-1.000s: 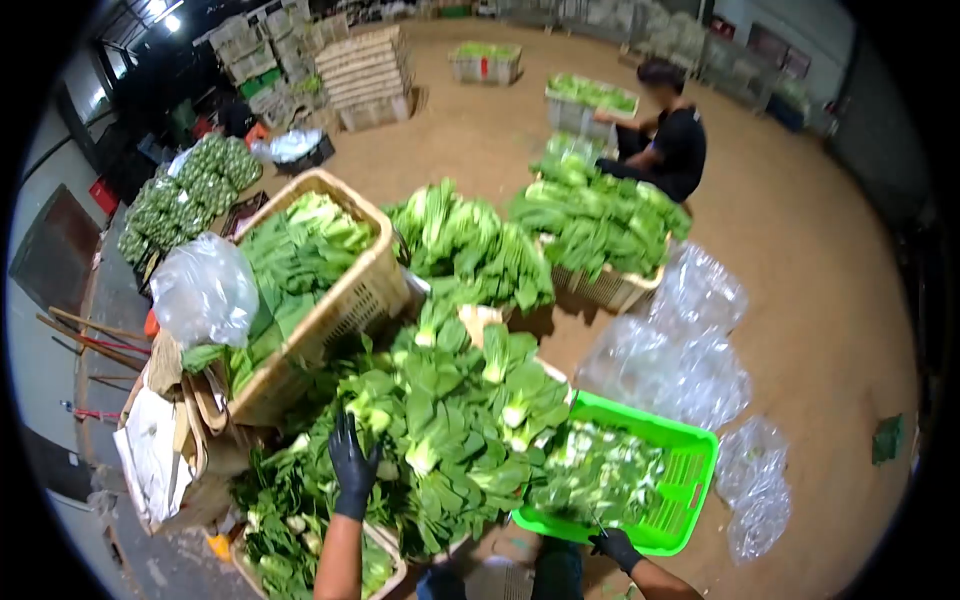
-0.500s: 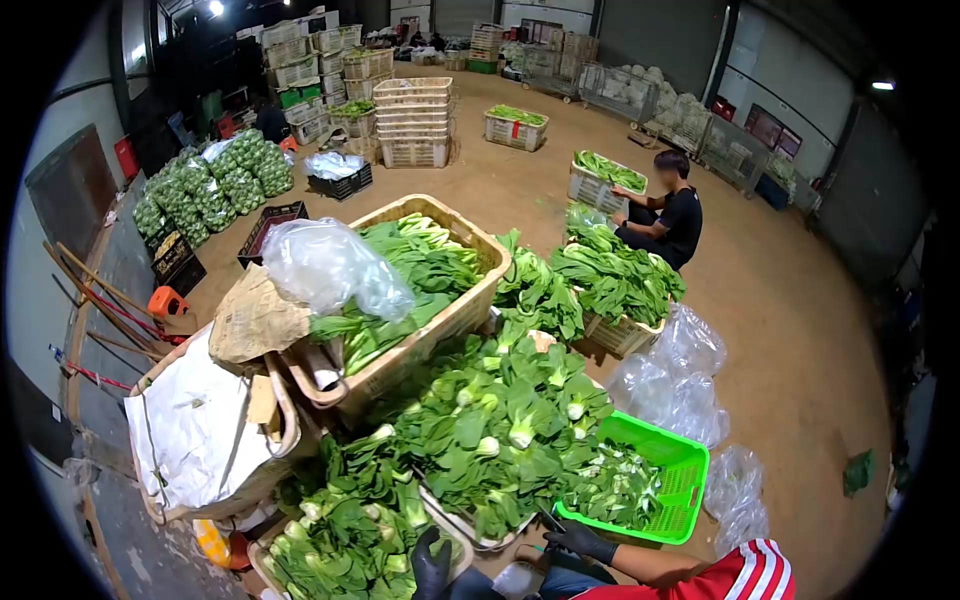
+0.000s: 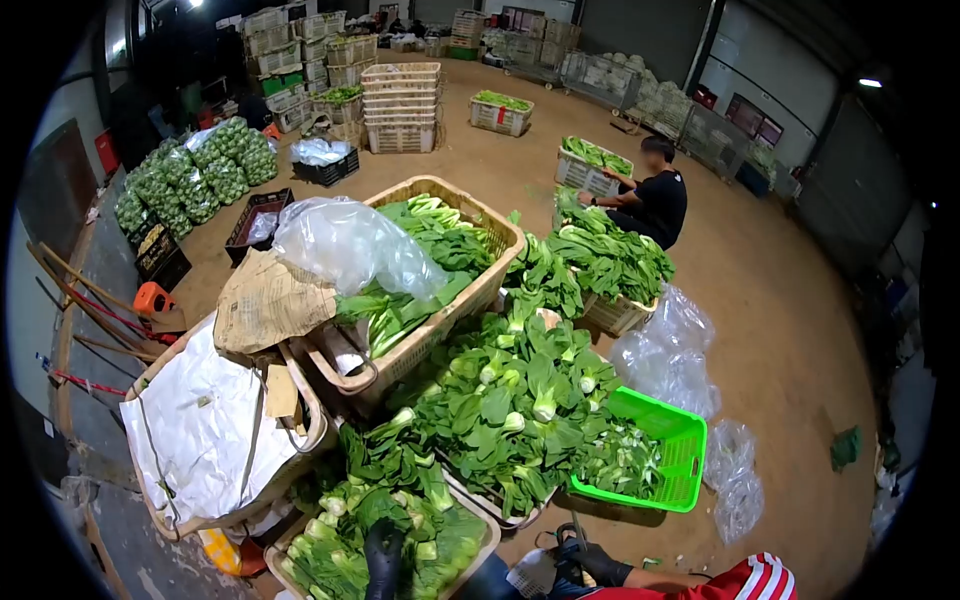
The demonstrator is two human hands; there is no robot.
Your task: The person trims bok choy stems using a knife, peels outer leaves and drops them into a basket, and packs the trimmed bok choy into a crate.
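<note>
My left hand (image 3: 383,548), in a black glove, reaches down onto the bok choy (image 3: 430,551) in the near crate (image 3: 487,545). Its fingers are dark and partly lost among the leaves, so their grip is unclear. At the bottom edge, my right hand (image 3: 597,566), also gloved in black, is closed on a knife (image 3: 578,532) with its narrow blade pointing up. Ahead of it lies a large heap of bok choy (image 3: 500,410) over another crate. A bright green basket (image 3: 683,470) beside the heap holds loose trimmed leaves (image 3: 622,464).
A tall crate of greens (image 3: 505,262) with a plastic bag (image 3: 350,245) on top stands ahead. Left of it is a crate covered with white sheeting (image 3: 195,430). Clear bags (image 3: 665,350) lie right of the heap. Farther off, a person in black (image 3: 655,200) sits by more crates.
My left hand has moved left and down from the crate's edge onto the bok choy. My right hand has drawn back from the green basket with the knife. The view has shifted slightly.
</note>
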